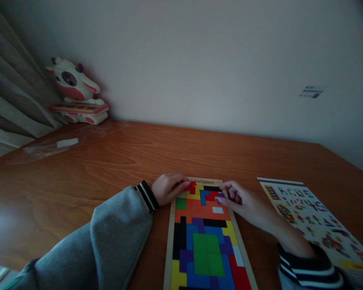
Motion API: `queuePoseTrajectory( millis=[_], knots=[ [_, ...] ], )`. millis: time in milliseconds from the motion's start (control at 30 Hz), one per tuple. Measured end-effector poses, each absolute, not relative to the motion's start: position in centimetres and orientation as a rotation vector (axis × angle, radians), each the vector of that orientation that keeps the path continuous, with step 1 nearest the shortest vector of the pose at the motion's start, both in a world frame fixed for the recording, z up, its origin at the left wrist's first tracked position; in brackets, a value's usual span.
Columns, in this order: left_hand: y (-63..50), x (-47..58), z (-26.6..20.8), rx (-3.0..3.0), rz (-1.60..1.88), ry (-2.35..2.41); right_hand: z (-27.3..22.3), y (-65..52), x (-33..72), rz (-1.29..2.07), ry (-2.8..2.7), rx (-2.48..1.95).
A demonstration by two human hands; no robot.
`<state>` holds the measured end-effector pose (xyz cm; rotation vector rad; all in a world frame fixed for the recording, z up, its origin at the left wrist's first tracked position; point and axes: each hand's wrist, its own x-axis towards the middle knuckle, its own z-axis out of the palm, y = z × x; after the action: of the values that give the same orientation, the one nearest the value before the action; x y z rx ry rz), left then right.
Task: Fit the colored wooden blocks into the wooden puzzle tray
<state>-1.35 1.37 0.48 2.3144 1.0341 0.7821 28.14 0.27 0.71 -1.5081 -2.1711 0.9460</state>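
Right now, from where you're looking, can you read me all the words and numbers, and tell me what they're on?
"Intelligence": what the blurred word seems to say on the top rim of the puzzle board.
Printed sheet: letter-like shapes along the top, too blurred to read for sure.
Wall sticker: print too small and blurred to read.
I can't make out any numbers.
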Motion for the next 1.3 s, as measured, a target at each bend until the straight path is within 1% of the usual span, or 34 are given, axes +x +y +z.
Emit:
queuePoseTrajectory(
  millis=[167, 267, 467, 733, 967, 1133, 1300],
  knots=[
    [1.3, -1.3, 0.5, 2.299, 0.791, 1.024, -0.1, 0.3, 28.3, 0.772, -2.141, -1.49],
    [1.4, -1.3, 0.5, 2.299, 0.799, 1.018, -0.6, 0.4, 28.3, 0.728, -2.143, -1.477],
    [1.4, -1.3, 0.5, 2.306, 0.758, 1.018, -0.5, 0.7, 28.2, 0.795, -2.171, -1.495],
    [1.3, -1.3, 0.6, 2.288, 0.771, 1.0, 0.0, 1.1, 28.2, 1.017, -1.979, -1.446],
    [1.2, -1.3, 0.6, 2.198, 0.797, 1.006, 0.0, 1.2, 28.0, 0.932, -1.967, -1.503],
    [1.3, -1.2, 0.8, 2.049, 0.887, 1.064, 0.7, 2.2, 27.2, 0.942, -1.909, -1.502],
    [1.8, -1.1, 0.5, 1.961, 1.03, 1.09, 2.4, 2.8, 22.3, 1.109, -1.997, -1.324]
  ],
)
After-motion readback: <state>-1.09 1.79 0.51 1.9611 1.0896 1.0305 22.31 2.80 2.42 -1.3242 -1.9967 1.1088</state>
